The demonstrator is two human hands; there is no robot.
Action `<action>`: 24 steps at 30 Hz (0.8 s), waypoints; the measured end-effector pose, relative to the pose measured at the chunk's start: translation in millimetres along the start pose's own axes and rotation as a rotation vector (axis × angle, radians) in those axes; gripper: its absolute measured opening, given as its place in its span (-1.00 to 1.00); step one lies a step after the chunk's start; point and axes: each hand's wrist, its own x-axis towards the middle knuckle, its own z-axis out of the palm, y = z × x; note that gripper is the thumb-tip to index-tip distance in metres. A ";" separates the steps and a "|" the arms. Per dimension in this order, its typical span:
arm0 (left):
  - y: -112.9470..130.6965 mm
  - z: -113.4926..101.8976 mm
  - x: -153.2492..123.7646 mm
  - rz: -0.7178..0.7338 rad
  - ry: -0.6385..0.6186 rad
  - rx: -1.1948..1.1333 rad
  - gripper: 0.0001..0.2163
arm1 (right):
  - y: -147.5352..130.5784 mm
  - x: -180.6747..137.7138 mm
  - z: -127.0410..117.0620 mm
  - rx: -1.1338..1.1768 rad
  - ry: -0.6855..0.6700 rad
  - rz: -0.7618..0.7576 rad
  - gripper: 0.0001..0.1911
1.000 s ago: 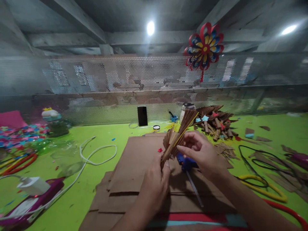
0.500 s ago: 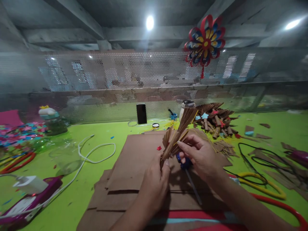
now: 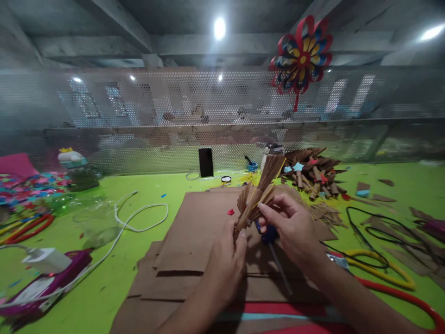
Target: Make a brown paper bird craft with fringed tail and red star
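Note:
My left hand (image 3: 227,257) is closed round the lower, rolled end of a pleated brown paper craft (image 3: 271,171), which tilts up to the right above the stacked paper. It has fan-folded paper at the top and smaller fans at its sides. My right hand (image 3: 290,222) pinches at the craft's right side, where a bit of yellow string (image 3: 282,166) shows at the fingertips. Below that hand, a dark blue tool (image 3: 268,233) with a translucent stick (image 3: 281,270) lies on the brown paper sheets (image 3: 194,227); the hand partly hides it. A small red paper star (image 3: 231,212) lies left of the craft.
Similar paper crafts (image 3: 313,174) are heaped at the back right. A black phone (image 3: 206,162) stands at the back. On the left are a white cable (image 3: 142,211), a purple power strip (image 3: 69,264) and colourful paper stars (image 3: 38,185). A black cable (image 3: 368,218) curls at the right.
The view has shifted slightly. Both hands keep nearly the same hold on the paper craft, with only a slight movement of the right hand's fingers.

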 end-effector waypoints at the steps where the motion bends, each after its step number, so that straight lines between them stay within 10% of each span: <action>1: -0.3 0.3 -0.1 -0.003 -0.002 -0.001 -0.77 | -0.1 0.4 0.1 -0.006 0.000 -0.005 -0.76; 24: -1.6 -0.9 1.0 -0.015 -0.066 -0.123 -0.79 | 1.7 5.3 -4.2 0.015 -0.038 0.021 -0.75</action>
